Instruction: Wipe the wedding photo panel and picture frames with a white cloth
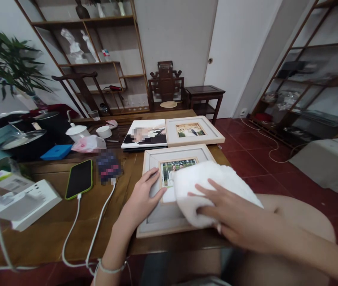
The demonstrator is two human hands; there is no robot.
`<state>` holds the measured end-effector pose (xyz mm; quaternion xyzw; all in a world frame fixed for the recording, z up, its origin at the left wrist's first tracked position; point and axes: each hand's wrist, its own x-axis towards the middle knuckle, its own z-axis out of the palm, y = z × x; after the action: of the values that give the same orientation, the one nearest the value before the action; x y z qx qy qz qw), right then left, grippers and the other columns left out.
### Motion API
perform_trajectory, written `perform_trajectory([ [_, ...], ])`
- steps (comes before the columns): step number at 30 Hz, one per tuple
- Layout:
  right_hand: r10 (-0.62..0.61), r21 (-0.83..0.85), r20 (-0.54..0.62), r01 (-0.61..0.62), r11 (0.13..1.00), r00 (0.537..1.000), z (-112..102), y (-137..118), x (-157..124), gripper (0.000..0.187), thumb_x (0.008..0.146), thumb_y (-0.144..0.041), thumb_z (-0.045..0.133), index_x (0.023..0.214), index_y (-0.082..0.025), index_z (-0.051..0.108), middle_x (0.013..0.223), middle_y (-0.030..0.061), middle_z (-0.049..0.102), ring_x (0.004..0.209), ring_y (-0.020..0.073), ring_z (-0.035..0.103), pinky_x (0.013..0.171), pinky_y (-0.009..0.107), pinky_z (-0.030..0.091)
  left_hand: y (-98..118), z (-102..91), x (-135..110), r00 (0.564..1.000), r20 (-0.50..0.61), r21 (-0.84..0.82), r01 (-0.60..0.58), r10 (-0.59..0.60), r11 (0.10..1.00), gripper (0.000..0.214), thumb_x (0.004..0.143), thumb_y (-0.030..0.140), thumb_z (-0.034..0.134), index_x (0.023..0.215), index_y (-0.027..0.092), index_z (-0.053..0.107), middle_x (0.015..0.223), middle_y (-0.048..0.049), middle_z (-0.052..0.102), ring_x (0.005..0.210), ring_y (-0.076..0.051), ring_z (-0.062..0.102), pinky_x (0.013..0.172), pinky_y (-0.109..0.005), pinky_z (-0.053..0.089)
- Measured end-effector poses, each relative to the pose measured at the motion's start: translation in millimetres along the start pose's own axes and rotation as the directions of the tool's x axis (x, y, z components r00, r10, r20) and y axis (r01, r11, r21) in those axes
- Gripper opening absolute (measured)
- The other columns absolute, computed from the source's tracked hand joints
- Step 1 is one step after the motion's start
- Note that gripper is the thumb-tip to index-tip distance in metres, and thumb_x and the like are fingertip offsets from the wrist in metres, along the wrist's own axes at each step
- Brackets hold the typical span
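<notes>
A wooden picture frame [169,232] with a wide pale mat lies face up on the table's near edge, a small photo [166,174] of people outdoors at its centre. My left hand [141,195] rests on the frame's left side, thumb and fingers spread apart. In my right hand [231,212] is a white fluffy cloth [207,174], gripped from the near side. The cloth covers the frame's right part and hides some of the photo. Just beyond lie a second picture frame [210,129] and, to its left, a photo album [130,135].
Left on the wooden table [47,234] are a phone [79,179] on a white cable, a power strip [35,202], a blue box [56,151], a black pot [26,143] and a white teapot [76,132]. A dark wooden chair [166,85] stands behind.
</notes>
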<state>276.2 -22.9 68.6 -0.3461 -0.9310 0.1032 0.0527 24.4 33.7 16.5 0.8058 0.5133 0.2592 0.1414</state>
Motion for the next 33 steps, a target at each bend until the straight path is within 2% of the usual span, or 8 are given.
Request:
perform_trajectory([
  [5,-0.006,0.057,-0.033,0.008,0.998,0.999,10.8,-15.7,-6.8,0.043,0.070,-0.007,0.050,0.108,-0.023,0.060,0.140,0.0068,0.045,0.135,0.0235,0.030,0.112,0.048,0.019,1.8,0.5,-0.5,1.000,0.009,0.013,-0.018,0.018,1.000,0.046,0.087,0.033,0.051,0.129,0.014,0.050,0.140,-0.0151,0.045,0.129,-0.026,0.042,0.108,-0.044,0.033],
  [10,0.127,-0.084,-0.201,-0.146,0.986,0.971,14.1,35.9,36.0,0.037,0.081,-0.010,0.046,0.115,-0.014,0.058,0.134,0.0175,0.049,0.131,0.0287,0.036,0.109,0.051,0.024,0.9,-0.5,-0.5,0.999,0.030,0.018,-0.023,0.023,1.000,0.043,0.087,0.034,0.050,0.127,0.017,0.052,0.139,-0.0135,0.046,0.128,-0.026,0.044,0.107,-0.044,0.035],
  [13,0.122,-0.163,-0.265,-0.169,0.972,0.957,6.8,68.9,65.4,0.036,0.086,-0.012,0.041,0.119,-0.013,0.056,0.132,0.0155,0.051,0.133,0.0311,0.032,0.108,0.054,0.025,1.2,-1.5,-0.8,0.999,0.039,0.018,-0.010,0.009,1.000,0.044,0.087,0.034,0.051,0.126,0.016,0.052,0.140,-0.0139,0.045,0.128,-0.027,0.043,0.107,-0.044,0.034],
  [16,0.074,-0.215,-0.224,-0.123,0.969,0.972,3.3,84.2,82.3,0.037,0.084,-0.011,0.044,0.118,-0.015,0.057,0.132,0.0119,0.053,0.135,0.0323,0.027,0.106,0.058,0.024,1.8,-2.0,-1.1,0.999,0.038,0.003,0.005,-0.005,1.000,0.044,0.088,0.033,0.050,0.127,0.015,0.052,0.140,-0.0141,0.046,0.129,-0.026,0.043,0.108,-0.044,0.034],
  [20,0.026,-0.185,-0.135,-0.051,0.981,0.991,6.0,64.9,69.7,0.036,0.081,-0.009,0.045,0.114,-0.015,0.059,0.135,0.0147,0.049,0.134,0.0323,0.029,0.104,0.059,0.023,0.6,-0.2,-1.0,1.000,0.015,-0.016,0.003,-0.003,1.000,0.040,0.091,0.030,0.043,0.128,0.016,0.051,0.139,-0.0136,0.047,0.129,-0.025,0.044,0.107,-0.044,0.035],
  [28,-0.003,0.032,0.014,0.003,0.999,1.000,-0.7,-25.2,-4.6,0.027,0.076,-0.013,0.052,0.098,-0.023,0.063,0.125,0.0085,0.059,0.124,0.0297,0.044,0.104,0.053,0.034,-3.4,5.1,-0.4,0.999,-0.018,-0.009,-0.030,0.030,0.999,0.038,0.092,0.026,0.040,0.127,0.017,0.052,0.137,-0.0133,0.049,0.128,-0.025,0.044,0.107,-0.045,0.036],
  [30,0.004,0.056,0.009,-0.005,0.998,1.000,2.7,-27.5,-2.5,0.030,0.075,-0.011,0.052,0.101,-0.023,0.063,0.128,0.0077,0.057,0.127,0.0295,0.042,0.104,0.053,0.033,-3.6,5.0,-0.3,0.999,-0.021,-0.005,-0.040,0.040,0.999,0.038,0.092,0.026,0.040,0.127,0.017,0.052,0.137,-0.0135,0.049,0.128,-0.025,0.044,0.107,-0.045,0.036],
  [33,0.036,-0.013,-0.048,-0.037,0.999,0.998,11.7,-4.0,18.5,0.040,0.075,-0.008,0.052,0.113,-0.020,0.059,0.136,0.0111,0.050,0.132,0.0308,0.033,0.106,0.055,0.028,-4.2,3.4,0.1,0.999,-0.002,-0.002,-0.054,0.054,0.999,0.039,0.092,0.026,0.039,0.128,0.016,0.051,0.137,-0.0142,0.048,0.129,-0.025,0.043,0.107,-0.046,0.036],
])
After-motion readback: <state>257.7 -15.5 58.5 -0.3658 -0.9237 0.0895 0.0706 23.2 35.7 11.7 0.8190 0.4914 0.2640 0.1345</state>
